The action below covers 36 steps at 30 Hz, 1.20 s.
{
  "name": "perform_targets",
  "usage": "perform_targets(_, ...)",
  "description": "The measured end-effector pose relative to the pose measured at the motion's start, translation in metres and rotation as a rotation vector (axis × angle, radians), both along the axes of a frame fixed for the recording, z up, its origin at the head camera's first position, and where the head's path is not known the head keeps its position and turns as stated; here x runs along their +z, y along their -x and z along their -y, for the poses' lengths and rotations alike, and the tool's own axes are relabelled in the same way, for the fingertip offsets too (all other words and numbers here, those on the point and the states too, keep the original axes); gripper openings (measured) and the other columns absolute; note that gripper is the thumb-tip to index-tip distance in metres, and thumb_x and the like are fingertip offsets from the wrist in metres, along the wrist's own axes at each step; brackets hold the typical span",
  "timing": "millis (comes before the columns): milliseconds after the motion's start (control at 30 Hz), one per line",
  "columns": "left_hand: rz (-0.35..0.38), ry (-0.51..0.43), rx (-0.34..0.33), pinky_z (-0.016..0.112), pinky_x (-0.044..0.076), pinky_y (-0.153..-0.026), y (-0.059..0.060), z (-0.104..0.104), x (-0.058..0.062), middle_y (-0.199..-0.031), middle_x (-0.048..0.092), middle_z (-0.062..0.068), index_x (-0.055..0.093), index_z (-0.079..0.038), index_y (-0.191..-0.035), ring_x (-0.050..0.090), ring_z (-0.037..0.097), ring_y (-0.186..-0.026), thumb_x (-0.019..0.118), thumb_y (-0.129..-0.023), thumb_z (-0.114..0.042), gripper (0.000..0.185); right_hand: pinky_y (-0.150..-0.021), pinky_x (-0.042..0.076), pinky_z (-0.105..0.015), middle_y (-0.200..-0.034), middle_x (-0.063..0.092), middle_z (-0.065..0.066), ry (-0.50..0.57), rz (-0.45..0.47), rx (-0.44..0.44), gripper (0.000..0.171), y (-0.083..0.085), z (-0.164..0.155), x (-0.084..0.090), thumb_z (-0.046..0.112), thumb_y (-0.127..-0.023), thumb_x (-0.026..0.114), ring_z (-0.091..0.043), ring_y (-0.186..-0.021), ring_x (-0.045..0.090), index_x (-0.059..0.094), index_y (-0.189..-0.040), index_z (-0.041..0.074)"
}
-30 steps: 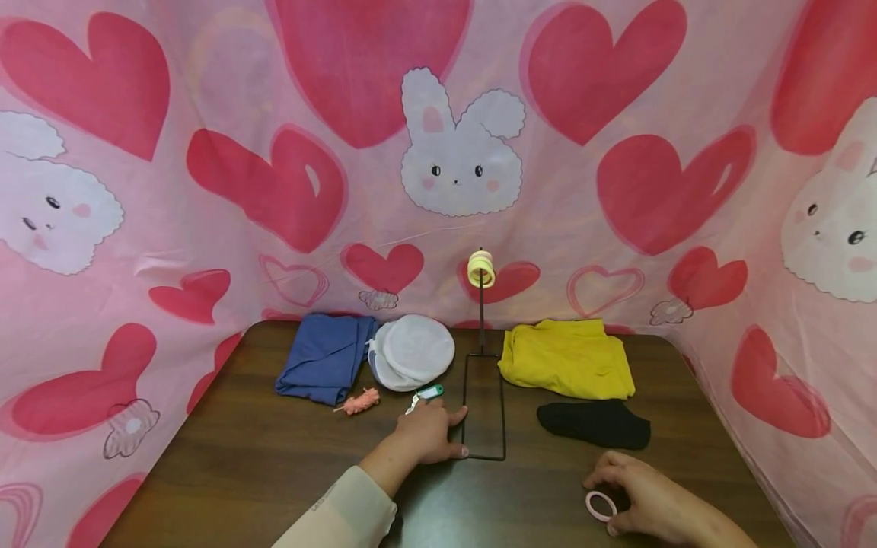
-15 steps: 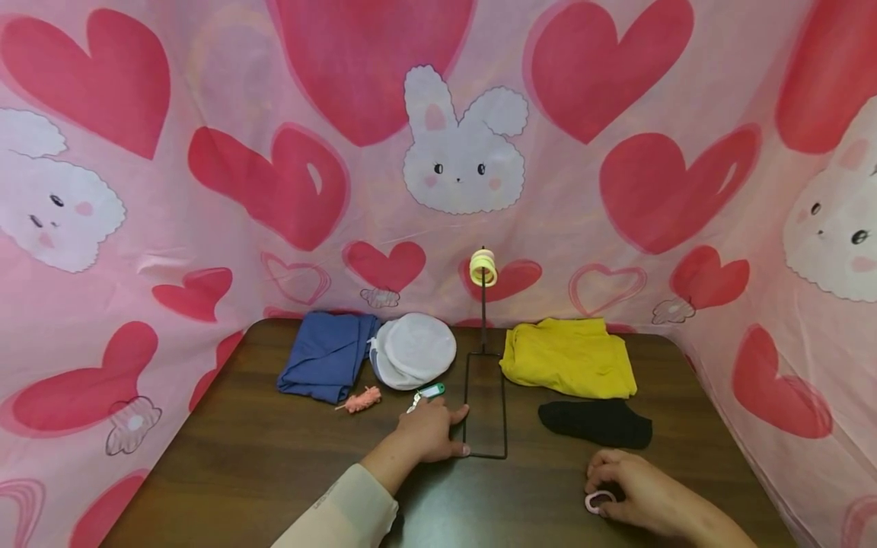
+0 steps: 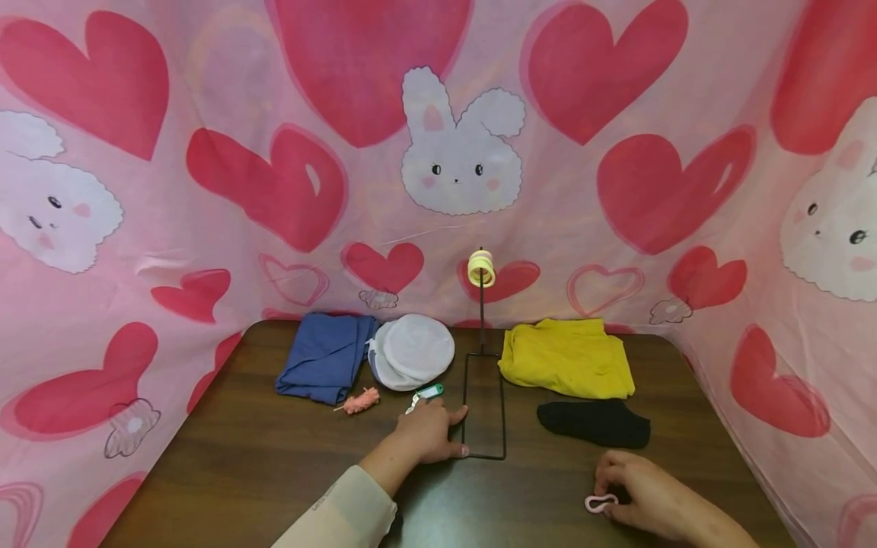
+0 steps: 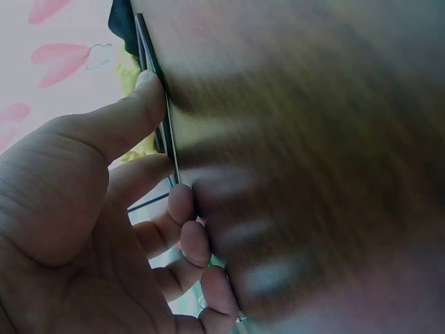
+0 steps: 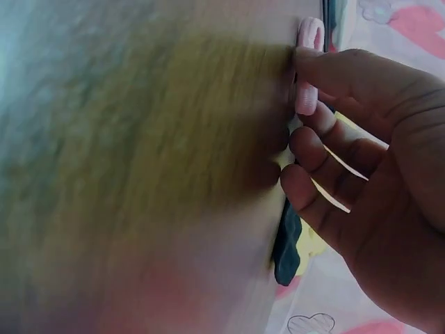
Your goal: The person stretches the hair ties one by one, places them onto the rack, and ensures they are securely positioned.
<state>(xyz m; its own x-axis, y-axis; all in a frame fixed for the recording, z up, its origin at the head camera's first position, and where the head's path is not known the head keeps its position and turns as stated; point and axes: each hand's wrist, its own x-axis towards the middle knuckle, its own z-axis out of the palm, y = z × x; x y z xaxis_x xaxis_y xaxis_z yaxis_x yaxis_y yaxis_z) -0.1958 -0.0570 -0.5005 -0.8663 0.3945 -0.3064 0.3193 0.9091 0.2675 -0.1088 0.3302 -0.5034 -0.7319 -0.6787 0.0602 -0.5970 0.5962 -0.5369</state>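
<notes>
Pinching pink ring (image 3: 601, 502), right hand (image 3: 647, 496) nears table edge (image 3: 740, 449).

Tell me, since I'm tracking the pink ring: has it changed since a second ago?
Yes. The pink ring, round before, is now squeezed flat in the right hand, same spot below the black sock.

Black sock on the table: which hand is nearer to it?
The right. The right hand pinches a pink hair tie on the table just in front of the black sock. The left hand rests beyond the wire stand, at its left edge.
</notes>
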Motion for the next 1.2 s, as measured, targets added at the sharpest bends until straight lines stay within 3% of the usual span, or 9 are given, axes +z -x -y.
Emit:
perform_targets(233,-0.002,-0.005,0.003,0.069,0.048,-0.091,-0.001,0.001,0.003,-0.150,0.053,0.012,0.053,-0.042,-0.151,0.047,0.042,-0.136,0.076,-0.084,-0.064,0.074,-0.069,0.050,-0.022,-0.099,0.060,0.020,0.085,-0.087,0.020,0.030,0.009,0.017,0.014,0.010,-0.085,0.084,0.002,-0.085,0.055,0.068,-0.097,0.033)
perform_targets(433,-0.013,-0.003,0.004,0.068,0.048,-0.092,-0.002,0.001,0.003,-0.150,0.053,0.011,0.053,-0.042,-0.151,0.047,0.041,-0.136,0.077,-0.084,-0.064,0.074,-0.069,0.053,-0.022,-0.097,0.064,0.020,0.189,-0.282,0.003,0.036,0.021,0.043,0.042,0.007,-0.083,0.086,0.002,-0.082,0.059,0.070,-0.104,0.030)
perform_targets(633,-0.033,-0.015,-0.001,0.068,0.048,-0.091,-0.002,0.000,0.002,-0.149,0.054,0.010,0.054,-0.041,-0.151,0.047,0.041,-0.136,0.079,-0.083,-0.063,0.075,-0.079,0.050,-0.015,-0.098,0.067,0.017,0.245,-0.416,0.028,0.015,0.036,0.069,0.075,0.025,-0.094,0.079,-0.001,-0.083,0.061,0.073,-0.108,0.023)
perform_targets(800,-0.026,-0.015,0.005,0.068,0.047,-0.092,-0.003,0.000,0.002,-0.149,0.054,0.010,0.055,-0.042,-0.150,0.047,0.040,-0.136,0.079,-0.083,-0.063,0.075,-0.082,0.051,-0.016,-0.100,0.068,0.017,0.262,-0.502,0.045,0.022,0.047,0.091,0.108,0.040,-0.100,0.068,-0.002,-0.085,0.062,0.074,-0.108,0.022)
perform_targets(1033,-0.010,-0.018,0.016,0.069,0.047,-0.093,-0.001,-0.001,0.000,-0.149,0.054,0.010,0.055,-0.042,-0.150,0.047,0.040,-0.135,0.079,-0.082,-0.063,0.075,-0.078,0.052,-0.018,-0.096,0.069,0.011,0.325,-0.679,0.123,0.026,0.057,0.120,0.142,0.038,-0.102,0.064,-0.006,-0.081,0.063,0.076,-0.105,0.016)
perform_targets(1200,-0.009,-0.009,0.023,0.069,0.047,-0.093,-0.001,-0.001,-0.001,-0.148,0.054,0.010,0.055,-0.043,-0.150,0.048,0.039,-0.134,0.079,-0.082,-0.063,0.075,-0.076,0.055,-0.021,-0.097,0.070,0.008,0.388,-0.754,0.148,0.025,0.060,0.138,0.160,0.036,-0.101,0.066,-0.008,-0.079,0.063,0.076,-0.104,0.013)
